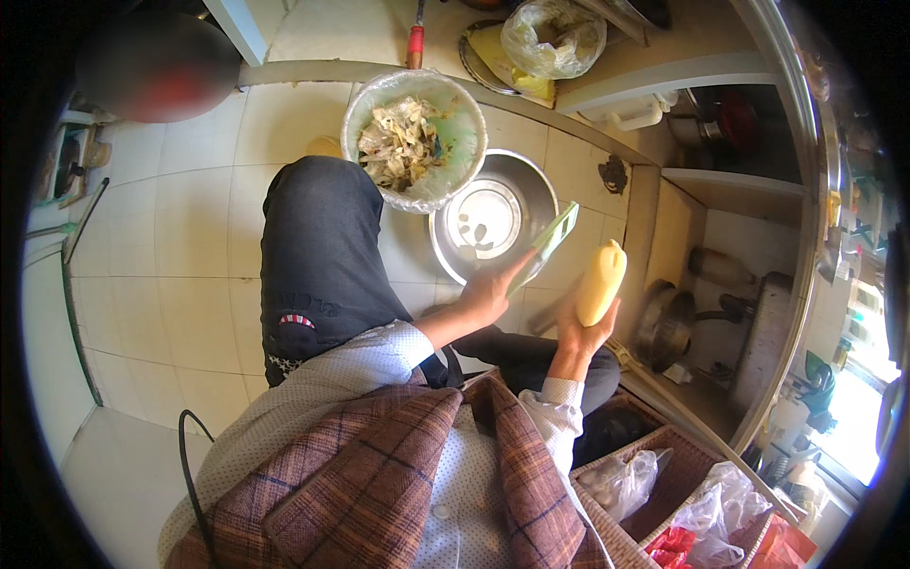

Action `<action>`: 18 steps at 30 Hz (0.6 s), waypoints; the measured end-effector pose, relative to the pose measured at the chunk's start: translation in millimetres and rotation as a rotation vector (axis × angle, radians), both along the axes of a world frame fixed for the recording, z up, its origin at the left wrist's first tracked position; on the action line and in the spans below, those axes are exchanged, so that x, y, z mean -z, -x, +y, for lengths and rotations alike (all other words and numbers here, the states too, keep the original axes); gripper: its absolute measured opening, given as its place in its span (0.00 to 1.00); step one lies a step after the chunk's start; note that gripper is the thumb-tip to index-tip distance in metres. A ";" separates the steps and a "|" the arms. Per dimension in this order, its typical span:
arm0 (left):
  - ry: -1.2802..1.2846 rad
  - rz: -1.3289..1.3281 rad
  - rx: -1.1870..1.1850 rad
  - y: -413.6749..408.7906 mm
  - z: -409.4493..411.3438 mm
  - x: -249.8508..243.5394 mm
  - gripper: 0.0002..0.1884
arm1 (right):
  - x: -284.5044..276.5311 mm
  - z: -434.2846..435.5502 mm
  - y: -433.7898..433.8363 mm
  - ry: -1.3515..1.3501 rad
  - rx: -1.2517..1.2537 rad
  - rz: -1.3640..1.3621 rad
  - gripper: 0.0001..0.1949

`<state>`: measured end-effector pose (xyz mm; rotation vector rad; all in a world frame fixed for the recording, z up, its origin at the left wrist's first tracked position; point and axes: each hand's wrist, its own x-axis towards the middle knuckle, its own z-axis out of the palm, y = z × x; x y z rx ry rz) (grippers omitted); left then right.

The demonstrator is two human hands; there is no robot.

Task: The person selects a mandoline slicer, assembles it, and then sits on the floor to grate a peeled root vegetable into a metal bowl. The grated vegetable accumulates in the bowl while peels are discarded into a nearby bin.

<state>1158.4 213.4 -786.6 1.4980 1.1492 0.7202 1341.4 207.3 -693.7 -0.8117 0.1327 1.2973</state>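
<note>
My left hand (485, 290) holds a light green plastic kitchen tool (544, 245), flat and long with an opening near its far end, perhaps a grater or slicer. It slants over the right rim of a steel basin (544, 181) on the tiled floor. In the basin are a few dark patches, either bits or reflections. My right hand (589, 328) grips the lower part of an oblong, pale yellow vegetable (602, 281), held upright to the right of the tool, not touching it. A lined waste bin (466, 107) with peelings and scraps overlaps the basin's upper left edge.
My bent knee (320, 206) is left of the basin. Open cabinet shelves (732, 181) with pans stand at the right. Wicker baskets (657, 491) with plastic bags are at lower right. A red-handled tool (415, 46) and a bagged item (554, 39) lie beyond the bin.
</note>
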 end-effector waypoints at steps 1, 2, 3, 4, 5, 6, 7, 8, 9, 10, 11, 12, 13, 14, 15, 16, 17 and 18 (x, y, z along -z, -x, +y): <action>-0.014 -0.062 -0.041 -4.2 -1.4 4.5 0.53 | 1.9 -4.5 -1.7 0.004 0.005 0.008 0.29; -0.028 -0.124 -0.082 -10.5 -3.8 12.3 0.53 | 7.2 -8.7 -5.0 0.013 -0.036 -0.055 0.29; -0.047 -0.184 -0.118 -11.6 -1.4 10.0 0.53 | 10.5 -10.5 -3.7 0.089 -0.035 -0.163 0.28; 0.038 -0.216 -0.099 -11.2 -0.2 8.1 0.52 | 16.7 -14.8 -4.8 0.100 -0.073 -0.144 0.28; 0.122 -0.246 -0.079 -10.0 0.5 6.4 0.50 | 22.8 -20.0 -6.1 0.111 -0.112 -0.125 0.28; 0.212 -0.275 -0.063 -8.1 1.2 2.9 0.48 | 25.7 -23.2 -3.8 0.086 -0.177 -0.134 0.28; 0.188 -0.294 -0.083 -9.2 1.3 2.0 0.48 | 29.8 -24.1 -1.4 0.051 -0.220 -0.133 0.28; 0.166 -0.313 -0.103 -10.7 1.6 0.5 0.48 | 32.4 -26.9 0.7 0.124 -0.232 -0.295 0.23; 0.142 -0.332 -0.124 -11.5 1.6 -0.4 0.48 | 30.6 -27.8 5.1 0.197 -0.244 -0.457 0.18; 0.115 -0.347 -0.125 -11.3 1.3 -0.8 0.48 | 30.8 -28.7 5.0 0.285 -0.294 -0.567 0.18; 0.089 -0.362 -0.125 -10.2 1.1 -0.8 0.48 | 30.5 -28.6 7.9 0.312 -0.318 -0.642 0.20; 0.060 -0.380 -0.125 -9.7 1.8 -2.4 0.48 | 26.3 -26.1 13.7 0.319 -0.340 -0.722 0.21; 0.067 -0.403 -0.133 -8.6 2.3 -3.8 0.48 | 25.6 -24.6 16.8 0.321 -0.361 -0.778 0.23; 0.073 -0.426 -0.141 -7.1 2.6 -5.0 0.48 | 25.5 -26.0 17.4 0.310 -0.369 -0.821 0.24; 0.079 -0.448 -0.151 -5.3 3.3 -7.0 0.48 | 32.8 -26.2 12.7 0.299 -0.399 -0.859 0.26; 0.082 -0.424 -0.129 -4.6 3.4 -8.3 0.48 | 40.3 -27.3 7.8 0.290 -0.425 -0.896 0.27; 0.074 -0.430 -0.125 -4.1 3.0 -9.8 0.48 | 47.3 -28.5 2.1 0.273 -0.395 -0.835 0.27; 0.067 -0.434 -0.122 -3.0 2.8 -11.4 0.48 | 44.9 -26.4 5.3 0.256 -0.367 -0.773 0.28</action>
